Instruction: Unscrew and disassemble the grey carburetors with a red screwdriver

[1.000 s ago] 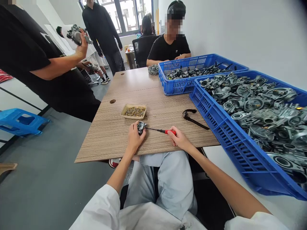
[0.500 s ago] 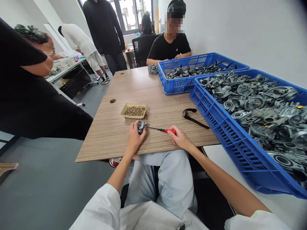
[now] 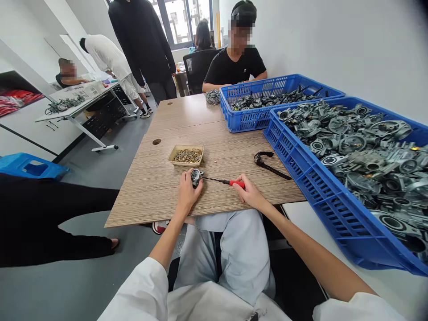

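My left hand [image 3: 187,191] is closed around a small grey metal carburetor body [image 3: 195,177], steadying it on the wood-grain table [image 3: 140,196]. In my right hand [image 3: 249,191] is a screwdriver [image 3: 230,182] with a red and black handle. Its thin shaft points left and the tip meets the right side of the carburetor body; the exact contact spot is too small to make out. Just behind my left hand sits a shallow beige tray [image 3: 171,157] of small brass-coloured screws [image 3: 187,155]. One loose screw [image 3: 215,161] lies right of the tray.
A black wristwatch [image 3: 267,164] lies near a large blue crate [image 3: 301,174] heaped with metal castings [image 3: 354,142]. Behind it stands a second blue crate [image 3: 240,120] of parts. Across the table sits a person in black [image 3: 234,67]. Someone in dark trousers [image 3: 50,218] is at the left.
The person at the left, who was carrying metal parts, has moved on, uncovering a side table and a blue crate. My hands, the screwdriver and the carburetor body stay almost unchanged.
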The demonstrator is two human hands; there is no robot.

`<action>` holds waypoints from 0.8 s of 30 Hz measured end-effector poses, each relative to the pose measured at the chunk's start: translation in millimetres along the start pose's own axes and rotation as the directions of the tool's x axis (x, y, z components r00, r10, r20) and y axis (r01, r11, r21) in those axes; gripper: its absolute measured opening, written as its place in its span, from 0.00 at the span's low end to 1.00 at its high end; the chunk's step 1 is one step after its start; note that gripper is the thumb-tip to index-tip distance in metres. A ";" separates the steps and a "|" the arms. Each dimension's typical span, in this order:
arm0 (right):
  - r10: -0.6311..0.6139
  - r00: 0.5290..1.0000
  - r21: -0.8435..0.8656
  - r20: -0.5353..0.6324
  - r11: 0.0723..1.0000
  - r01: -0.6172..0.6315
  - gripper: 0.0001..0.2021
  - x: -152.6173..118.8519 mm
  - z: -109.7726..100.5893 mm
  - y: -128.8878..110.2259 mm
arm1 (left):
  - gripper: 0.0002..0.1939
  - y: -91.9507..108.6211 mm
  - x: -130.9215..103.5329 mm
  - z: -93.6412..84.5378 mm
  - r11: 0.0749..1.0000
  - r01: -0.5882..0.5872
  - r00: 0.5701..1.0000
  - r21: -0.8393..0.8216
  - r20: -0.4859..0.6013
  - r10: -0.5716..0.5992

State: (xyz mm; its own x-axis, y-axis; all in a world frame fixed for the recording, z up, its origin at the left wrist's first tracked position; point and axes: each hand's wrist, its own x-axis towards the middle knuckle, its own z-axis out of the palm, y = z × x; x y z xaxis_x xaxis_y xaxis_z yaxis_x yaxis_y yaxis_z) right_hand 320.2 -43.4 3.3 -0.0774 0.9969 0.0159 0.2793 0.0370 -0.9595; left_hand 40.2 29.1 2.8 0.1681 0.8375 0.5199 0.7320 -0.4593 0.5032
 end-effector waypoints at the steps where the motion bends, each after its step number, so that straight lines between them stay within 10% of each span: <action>1: 0.005 1.000 0.001 -0.005 1.000 -0.005 0.14 0.2 0.5 -0.4 | 0.26 -0.1 0.0 0.0 1.000 0.000 1.000 0.002 0.000 0.000; 24: 0.011 1.000 0.041 -0.016 0.999 -0.010 0.14 -2.2 1.0 -10.3 | 0.27 0.4 -0.4 0.0 1.000 -0.028 1.000 0.008 -0.006 0.028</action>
State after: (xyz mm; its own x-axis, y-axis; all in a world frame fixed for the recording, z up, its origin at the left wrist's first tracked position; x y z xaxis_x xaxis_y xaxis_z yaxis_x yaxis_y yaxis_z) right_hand 316.5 -46.0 12.9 -0.0589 0.9982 0.0102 0.2402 0.0241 -0.9704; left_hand 40.5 28.6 2.8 0.1845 0.8223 0.5384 0.7324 -0.4803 0.4826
